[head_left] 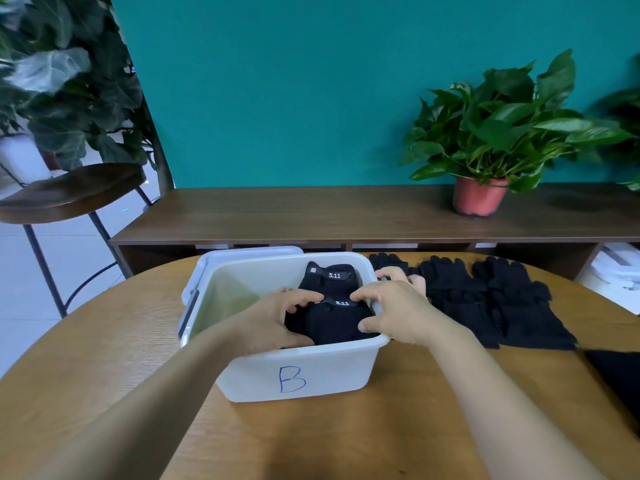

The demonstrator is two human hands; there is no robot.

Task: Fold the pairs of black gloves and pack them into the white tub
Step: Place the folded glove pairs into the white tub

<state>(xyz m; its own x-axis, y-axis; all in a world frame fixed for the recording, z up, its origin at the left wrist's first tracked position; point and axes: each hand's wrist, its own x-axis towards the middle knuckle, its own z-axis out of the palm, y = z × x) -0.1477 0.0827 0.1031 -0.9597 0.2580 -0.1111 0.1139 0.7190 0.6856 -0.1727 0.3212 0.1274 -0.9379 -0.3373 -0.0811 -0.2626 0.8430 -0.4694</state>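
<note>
Black gloves (334, 323), folded, lie in the white tub (249, 372); our left hand (273, 322) and right hand (394, 306) clamp curled fingers (304, 300) on them.

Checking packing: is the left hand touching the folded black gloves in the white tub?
Touching. Head view shows the left hand gripping the nearer folded black gloves.

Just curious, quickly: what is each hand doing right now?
Left hand: grips the near folded pair of black fabric gloves inside the white plastic tub.
Right hand: grips the same folded pair.
</note>
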